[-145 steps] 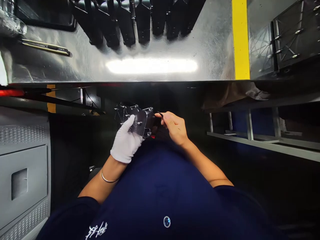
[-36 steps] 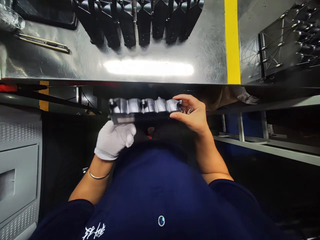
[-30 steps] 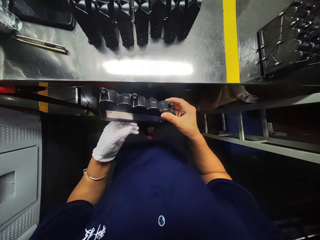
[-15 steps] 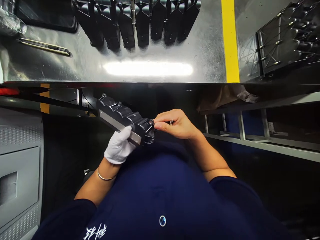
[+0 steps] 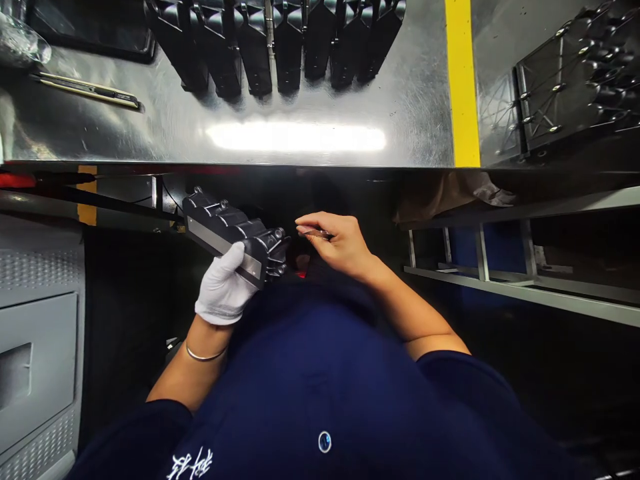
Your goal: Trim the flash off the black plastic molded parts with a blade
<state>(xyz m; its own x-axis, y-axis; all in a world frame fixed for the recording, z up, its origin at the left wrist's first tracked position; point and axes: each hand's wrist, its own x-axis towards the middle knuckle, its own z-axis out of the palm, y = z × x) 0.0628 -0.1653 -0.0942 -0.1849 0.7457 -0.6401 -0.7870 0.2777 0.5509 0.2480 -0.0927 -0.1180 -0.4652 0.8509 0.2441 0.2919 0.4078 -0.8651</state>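
Note:
A long black moulded plastic part (image 5: 227, 223) is in my left hand (image 5: 223, 287), which wears a white glove. My thumb lies over the part's near side, by a smooth grey strip. The part slants, with its scalloped, bossed side facing away from me and its ribbed end toward my right hand. My bare right hand (image 5: 343, 243) is a short way right of that end, apart from it. Between its thumb and fingers is pinched a small, thin, dark pointed tool (image 5: 324, 234); its exact kind is too small to make out.
A metal table (image 5: 415, 107) bears a row of similar black parts (image 5: 287, 50). A utility knife (image 5: 90, 91) and a black tray (image 5: 93, 30) lie at the left. Past the yellow stripe (image 5: 463, 80) are more black parts (image 5: 550, 87). A metal frame (image 5: 525, 287) stands at right.
The black part was turned lengthwise between both hands, then swung to a slant in my left hand. Over the last half second my right hand has drawn away from its end.

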